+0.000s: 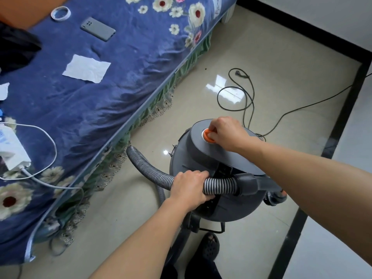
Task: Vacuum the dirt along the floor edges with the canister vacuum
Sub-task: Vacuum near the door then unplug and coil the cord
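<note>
A dark grey canister vacuum (201,158) stands on the tiled floor beside the bed. My left hand (189,188) grips its ribbed grey hose (220,185) close to where the hose enters the canister. The hose curves left, and its far end (131,151) lies by the bed skirt. My right hand (225,132) rests on the canister's top, its thumb pressing the round orange button (207,135). A few dark specks of dirt (205,68) lie on the floor near the bed's edge.
The vacuum's black power cord (247,91) loops over the floor behind it and runs right. A bed with a blue floral cover (100,81) fills the left, carrying a phone (98,29), tissue (86,68) and a charger (12,152). A black floor border (342,109) runs along the right. My sandalled foot (210,246) is below the vacuum.
</note>
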A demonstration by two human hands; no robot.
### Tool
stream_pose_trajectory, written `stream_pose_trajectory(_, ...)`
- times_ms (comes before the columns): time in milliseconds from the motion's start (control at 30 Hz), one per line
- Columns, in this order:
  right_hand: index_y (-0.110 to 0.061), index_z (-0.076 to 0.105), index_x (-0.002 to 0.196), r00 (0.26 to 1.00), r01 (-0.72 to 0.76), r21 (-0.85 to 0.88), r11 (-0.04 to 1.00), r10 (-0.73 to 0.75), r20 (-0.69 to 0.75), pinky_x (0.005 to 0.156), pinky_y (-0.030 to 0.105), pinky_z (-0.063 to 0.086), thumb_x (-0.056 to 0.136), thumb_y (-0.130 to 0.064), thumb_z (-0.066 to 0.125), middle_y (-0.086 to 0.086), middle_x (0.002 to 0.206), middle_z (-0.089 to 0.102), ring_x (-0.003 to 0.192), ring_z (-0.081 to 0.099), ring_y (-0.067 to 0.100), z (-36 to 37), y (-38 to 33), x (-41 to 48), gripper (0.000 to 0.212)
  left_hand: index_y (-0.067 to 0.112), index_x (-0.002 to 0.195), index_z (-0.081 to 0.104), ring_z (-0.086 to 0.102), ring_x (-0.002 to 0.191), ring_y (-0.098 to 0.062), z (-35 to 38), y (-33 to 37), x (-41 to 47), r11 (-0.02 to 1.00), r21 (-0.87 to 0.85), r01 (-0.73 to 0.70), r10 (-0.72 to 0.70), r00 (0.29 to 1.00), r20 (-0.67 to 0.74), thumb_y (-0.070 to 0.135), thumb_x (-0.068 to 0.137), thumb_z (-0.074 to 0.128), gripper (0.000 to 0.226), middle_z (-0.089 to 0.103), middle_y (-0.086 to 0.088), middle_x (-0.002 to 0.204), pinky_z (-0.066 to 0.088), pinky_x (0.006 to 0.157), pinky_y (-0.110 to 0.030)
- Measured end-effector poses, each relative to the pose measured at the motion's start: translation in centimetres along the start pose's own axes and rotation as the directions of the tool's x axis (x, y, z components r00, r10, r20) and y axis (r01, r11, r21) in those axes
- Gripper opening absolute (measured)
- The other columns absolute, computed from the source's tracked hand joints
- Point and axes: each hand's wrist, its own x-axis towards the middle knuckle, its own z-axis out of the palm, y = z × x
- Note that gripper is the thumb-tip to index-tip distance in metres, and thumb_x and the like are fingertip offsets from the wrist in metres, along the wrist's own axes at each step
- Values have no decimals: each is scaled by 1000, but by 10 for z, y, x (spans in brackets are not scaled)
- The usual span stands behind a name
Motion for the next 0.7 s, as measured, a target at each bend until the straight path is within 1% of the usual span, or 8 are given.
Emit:
stream_pose_trajectory(200, -14, 71, 106, 998, -64, 88, 994, 64, -2, 76, 31, 42, 87, -21, 62, 10, 104, 68, 98, 59, 30, 2, 2, 1, 22, 27, 101, 54, 59, 101, -22, -2, 1, 0, 1000, -13, 0, 0, 1000, -1, 60, 77, 65, 43, 64, 5, 102, 38, 79, -36)
stream_pose_trajectory(333, -13, 71, 110, 993, -121, 248, 961, 118, 29, 80, 33, 45, 88, -31, 68, 7, 99, 66, 96, 59, 25, 1, 15, -13, 28, 26, 99, 53, 59, 99, -21, -4, 3, -2, 1000, -11, 7, -7, 1000, 0, 60, 77, 65, 42, 63, 5, 100, 36, 77, -35)
stream_pose_trajectory(400, -16, 69, 114, 996, -77, 309, 948, 87, -18, 80, 33, 45, 88, -43, 66, 2, 98, 64, 94, 58, 20, -1, 26, -41, 38, 26, 95, 51, 59, 97, -20, -6, 4, -3, 1000, -18, 5, -5, 1000, 3, 60, 77, 66, 41, 63, 6, 99, 34, 75, -34)
stream_pose_trajectory(433, -20, 67, 117, 998, -46, 312, 949, 58, -29, 82, 34, 47, 87, -52, 63, -2, 103, 63, 97, 58, 17, -2, 32, -60, 44, 27, 92, 49, 59, 96, -20, -7, 3, -4, 1000, -28, 7, -7, 1000, 2, 60, 77, 66, 41, 63, 6, 98, 34, 74, -34)
stream_pose_trajectory(500, -29, 63, 122, 998, 6, 261, 965, -21, 54, 89, 34, 47, 81, -70, 55, -11, 114, 60, 106, 54, 9, -6, 41, -104, 59, 27, 86, 46, 58, 93, -18, -11, 4, -7, 998, -67, 14, -14, 1000, -1, 60, 75, 68, 41, 63, 7, 94, 33, 74, -32)
stream_pose_trajectory(567, -37, 56, 126, 980, 85, 166, 982, -112, 164, 90, 32, 45, 73, -79, 52, -17, 116, 55, 107, 49, 5, -8, 48, -141, 68, 27, 85, 49, 57, 89, -16, -17, 5, -10, 995, -101, 9, -14, 999, -40, 57, 74, 70, 38, 63, 8, 90, 32, 73, -31)
stream_pose_trajectory(633, -40, 50, 127, 974, 142, 103, 984, -158, 163, 88, 31, 45, 67, -75, 60, -17, 114, 56, 104, 51, 7, -6, 54, -158, 70, 24, 85, 53, 57, 86, -16, -29, 10, -13, 993, -113, -27, 14, 993, -116, 47, 76, 69, 30, 62, 8, 87, 30, 70, -29)
stream_pose_trajectory(700, -37, 50, 118, 991, 123, 116, 986, -129, 46, 79, 33, 49, 66, -57, 73, -13, 103, 61, 94, 59, 13, -7, 56, -160, 60, 21, 89, 58, 58, 84, -18, -48, 17, -13, 992, -90, -89, 71, 980, -188, 37, 75, 68, 24, 61, 6, 86, 32, 68, -28)
